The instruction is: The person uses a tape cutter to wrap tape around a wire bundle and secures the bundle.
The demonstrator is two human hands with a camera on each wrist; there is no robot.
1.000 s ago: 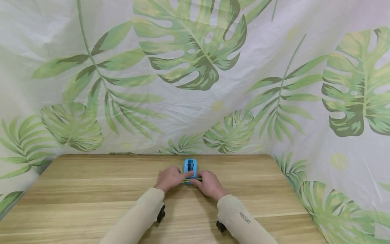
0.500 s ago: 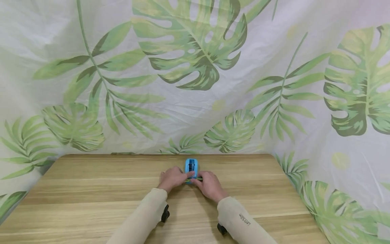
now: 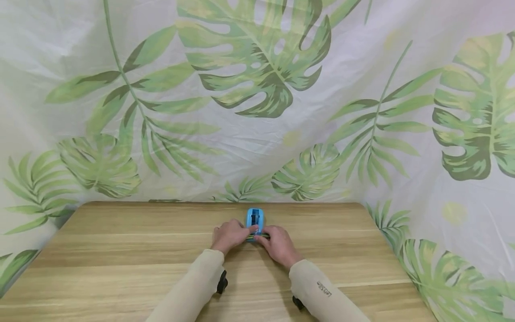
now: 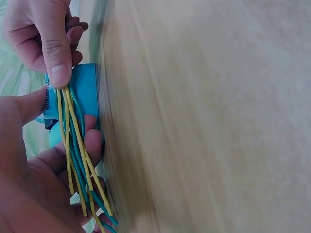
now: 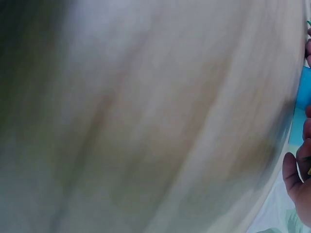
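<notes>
A light-blue tape dispenser (image 3: 260,218) stands near the far edge of the table, between the two hands. Across its near end lies a bundle of thin yellow and green wires (image 4: 75,143). My right hand (image 3: 279,244) pinches one end of the bundle, its thumb pressed down on the wires against the dispenser. My left hand (image 3: 230,236) has its fingers curled behind the other end, where the loose wire tips fan out over the palm. The left thumb (image 4: 35,103) touches the dispenser beside its toothed cutting edge. In the right wrist view only the right fingers and part of the dispenser show.
The wood-grain table (image 3: 141,255) reaches toward the person on both sides of the arms. Behind its far edge hangs a pale cloth (image 3: 241,152) printed with green leaves. Black straps (image 3: 222,282) sit under the cream sleeves (image 3: 193,281).
The left forearm has shifted slightly right. Both hands stay at the dispenser with the wires; the whole head view has drifted a little sideways.
</notes>
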